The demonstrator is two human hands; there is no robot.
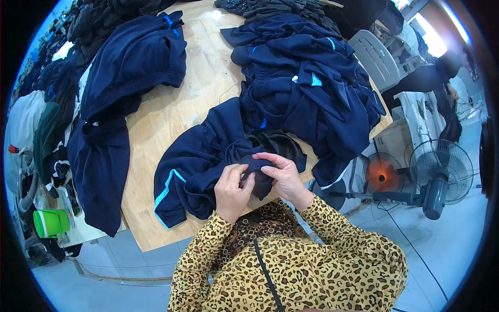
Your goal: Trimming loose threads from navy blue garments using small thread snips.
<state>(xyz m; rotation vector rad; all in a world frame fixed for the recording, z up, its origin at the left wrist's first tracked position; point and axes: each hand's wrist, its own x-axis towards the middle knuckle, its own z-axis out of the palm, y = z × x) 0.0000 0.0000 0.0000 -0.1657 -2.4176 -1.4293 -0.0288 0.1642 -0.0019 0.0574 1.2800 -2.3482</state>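
Fingertips of the left hand (pixel 232 188) and right hand (pixel 283 177) are sinking into a bunched fold of the navy garment (pixel 200 156), hiding the grip on the cloth. The garment's shape is getting lost in its own folds. The navy pile (pixel 306 78) is covering the far part of the wooden bench (pixel 171 114), and dark clothes (pixel 99 23) are running out of view at the top rim. A person (pixel 442 78) at far right is blurring into window glare.
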